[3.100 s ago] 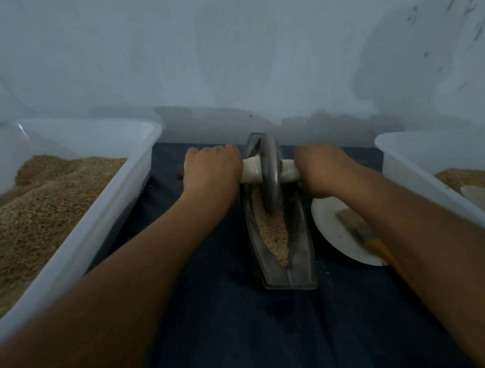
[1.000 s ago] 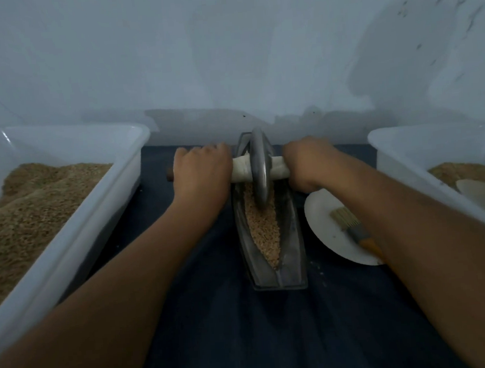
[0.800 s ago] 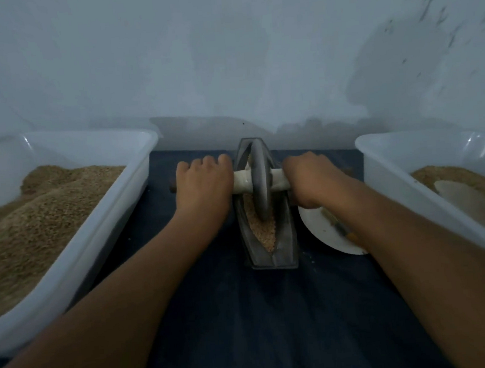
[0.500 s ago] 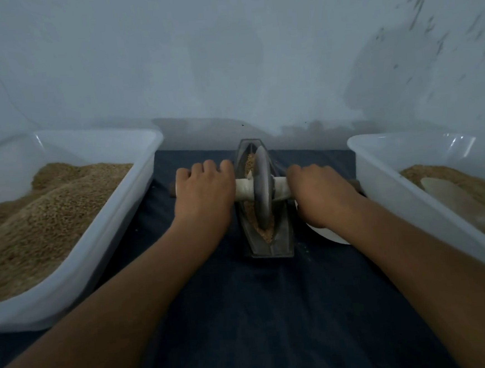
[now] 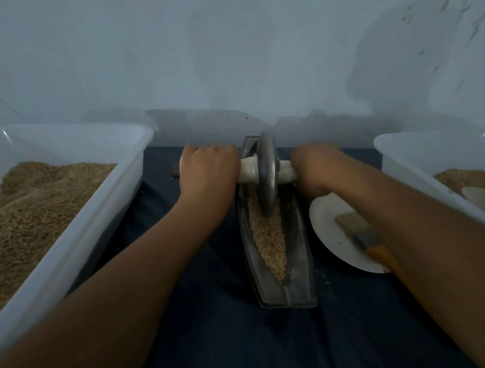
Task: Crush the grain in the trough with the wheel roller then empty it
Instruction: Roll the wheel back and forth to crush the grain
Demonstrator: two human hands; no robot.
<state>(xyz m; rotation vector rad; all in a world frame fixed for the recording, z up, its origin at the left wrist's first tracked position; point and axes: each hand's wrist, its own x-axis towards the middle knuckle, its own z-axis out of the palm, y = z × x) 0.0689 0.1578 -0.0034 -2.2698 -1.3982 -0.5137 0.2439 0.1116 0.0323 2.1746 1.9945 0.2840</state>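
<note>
Both hands, left hand [image 5: 208, 173] and right hand [image 5: 314, 168], grip the wheel roller [image 5: 267, 176] axle, fingers curled round it either side of the trough [image 5: 297, 255]; the wheel stands in the grain [image 5: 270, 236] at the trough's far end. No writing is legible.

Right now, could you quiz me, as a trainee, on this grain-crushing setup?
1. True or false: both hands grip the handle of the wheel roller.
2. What lies on the white plate: A) a spoon, B) a brush, C) a cup?
3. Fill in: the grain being crushed sits in the metal ____.

Key:
1. True: the left hand and the right hand hold it on either side of the wheel.
2. B, the brush.
3. Trough.
</note>
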